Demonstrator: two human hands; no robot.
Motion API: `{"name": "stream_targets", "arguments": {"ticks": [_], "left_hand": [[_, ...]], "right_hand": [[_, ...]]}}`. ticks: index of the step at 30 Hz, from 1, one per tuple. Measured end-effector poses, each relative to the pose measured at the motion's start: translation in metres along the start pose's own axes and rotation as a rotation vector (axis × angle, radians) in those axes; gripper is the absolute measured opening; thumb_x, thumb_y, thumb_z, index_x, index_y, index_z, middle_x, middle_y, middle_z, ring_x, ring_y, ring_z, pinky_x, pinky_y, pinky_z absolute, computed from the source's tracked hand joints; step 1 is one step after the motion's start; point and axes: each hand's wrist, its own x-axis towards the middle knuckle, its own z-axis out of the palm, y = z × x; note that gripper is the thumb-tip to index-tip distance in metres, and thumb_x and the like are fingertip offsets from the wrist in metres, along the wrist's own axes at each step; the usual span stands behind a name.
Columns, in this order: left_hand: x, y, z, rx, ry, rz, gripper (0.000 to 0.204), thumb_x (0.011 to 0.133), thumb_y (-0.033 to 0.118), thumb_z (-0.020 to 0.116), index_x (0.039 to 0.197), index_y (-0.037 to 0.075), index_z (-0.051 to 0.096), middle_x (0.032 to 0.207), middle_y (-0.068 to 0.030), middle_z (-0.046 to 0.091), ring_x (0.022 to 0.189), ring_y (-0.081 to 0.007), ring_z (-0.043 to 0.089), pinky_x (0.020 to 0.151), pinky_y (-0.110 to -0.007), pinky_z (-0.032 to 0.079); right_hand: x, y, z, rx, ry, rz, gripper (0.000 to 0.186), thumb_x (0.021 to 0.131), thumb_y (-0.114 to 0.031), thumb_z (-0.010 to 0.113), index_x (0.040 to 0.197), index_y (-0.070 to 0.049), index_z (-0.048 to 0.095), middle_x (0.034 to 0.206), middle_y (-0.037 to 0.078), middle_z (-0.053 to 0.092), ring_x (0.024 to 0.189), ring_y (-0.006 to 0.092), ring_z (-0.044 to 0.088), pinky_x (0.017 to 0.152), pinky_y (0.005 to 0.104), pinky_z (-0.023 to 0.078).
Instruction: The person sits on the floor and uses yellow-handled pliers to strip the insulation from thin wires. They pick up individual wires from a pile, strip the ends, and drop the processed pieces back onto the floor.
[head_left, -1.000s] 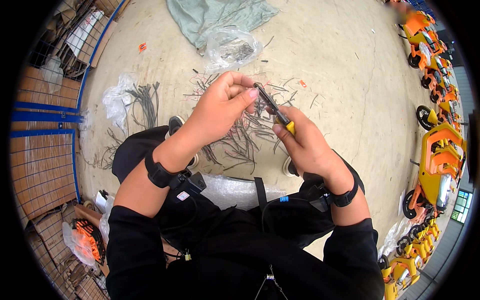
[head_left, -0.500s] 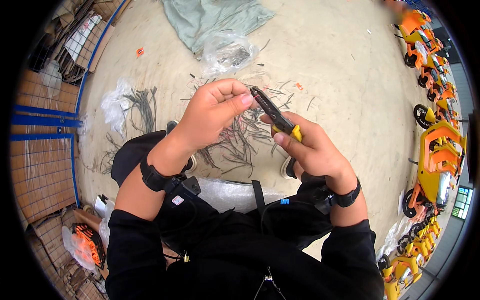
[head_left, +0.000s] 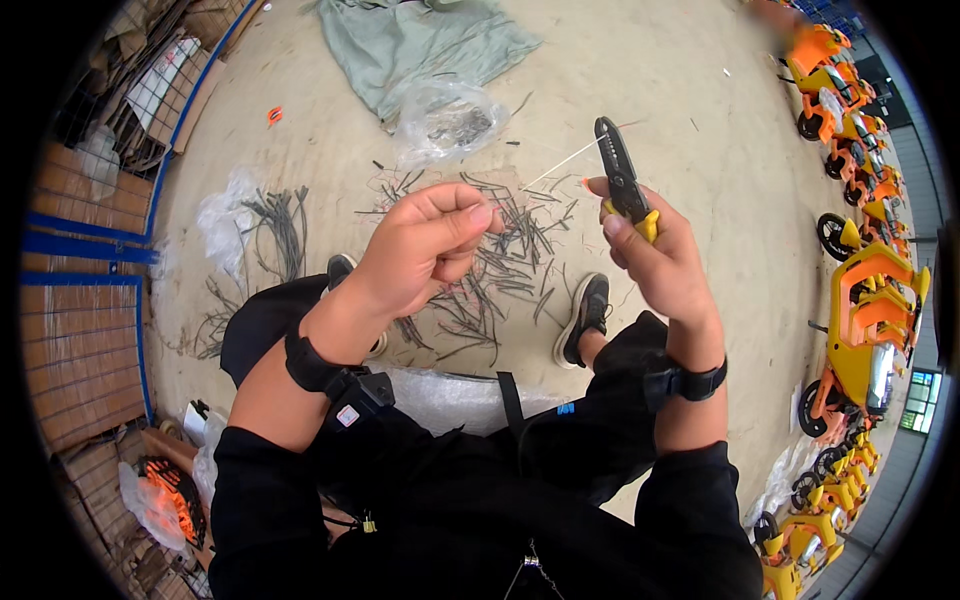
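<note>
My right hand grips a pair of wire strippers with black jaws and yellow handles, pointing up and away from me. At the jaws is a thin pale wire, slanting down to the left, and a short reddish bit shows on their far side. My left hand is closed in a pinch, thumb against the fingers; what it holds, if anything, is too small to make out. On the floor beyond and below both hands lie many loose dark cable pieces with thin red strands among them.
A bundle of dark cables lies at the left beside clear plastic. Farther off are a plastic bag with dark bits and a grey-green cloth. Blue-framed mesh stands left; yellow-orange ride-on vehicles line the right.
My hands have moved apart: the right one went right and up with the wire strippers, now more upright. A thin pale wire now shows stretched out from their jaws.
</note>
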Motion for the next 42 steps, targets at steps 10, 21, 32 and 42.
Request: {"name": "stream_targets", "arguments": {"ticks": [10, 21, 32, 42], "left_hand": [[-0.001, 0.0, 0.001, 0.108, 0.056, -0.007, 0.013, 0.096, 0.015, 0.059, 0.094, 0.002, 0.061, 0.072, 0.0028, 0.051, 0.056, -0.0024, 0.033, 0.046, -0.019, 0.024], [-0.001, 0.001, -0.02, 0.103, 0.154, 0.051, 0.018, 0.098, 0.015, 0.052, 0.104, 0.0, 0.06, 0.074, 0.0022, 0.046, 0.06, -0.0056, 0.036, 0.052, -0.021, 0.031], [0.011, 0.004, 0.007, 0.281, 0.099, 0.089, 0.038, 0.097, 0.01, 0.05, 0.133, -0.001, 0.05, 0.093, -0.0045, 0.062, 0.079, -0.009, 0.054, 0.073, -0.024, 0.046], [0.013, -0.005, 0.003, 0.349, 0.069, 0.076, 0.04, 0.097, 0.009, 0.052, 0.135, -0.003, 0.045, 0.093, -0.0096, 0.064, 0.078, -0.0109, 0.057, 0.071, -0.026, 0.051]], "right_hand": [[0.01, 0.008, -0.019, -0.234, 0.113, -0.115, 0.029, 0.094, -0.009, 0.059, 0.123, -0.003, 0.06, 0.099, 0.006, 0.062, 0.091, 0.0142, 0.056, 0.083, 0.0287, 0.046], [0.023, 0.04, -0.101, 0.009, 0.581, 0.101, 0.038, 0.101, -0.024, 0.051, 0.13, 0.001, 0.05, 0.112, 0.01, 0.06, 0.096, 0.0179, 0.06, 0.077, 0.034, 0.053], [-0.013, 0.018, 0.031, -0.214, -0.246, 0.04, 0.034, 0.101, -0.018, 0.051, 0.131, -0.001, 0.051, 0.115, 0.007, 0.06, 0.105, 0.0147, 0.055, 0.093, 0.0311, 0.043], [-0.013, 0.025, 0.035, -0.181, -0.261, 0.069, 0.039, 0.102, -0.016, 0.05, 0.137, -0.001, 0.045, 0.122, 0.007, 0.058, 0.109, 0.0159, 0.055, 0.096, 0.0317, 0.043]]}}
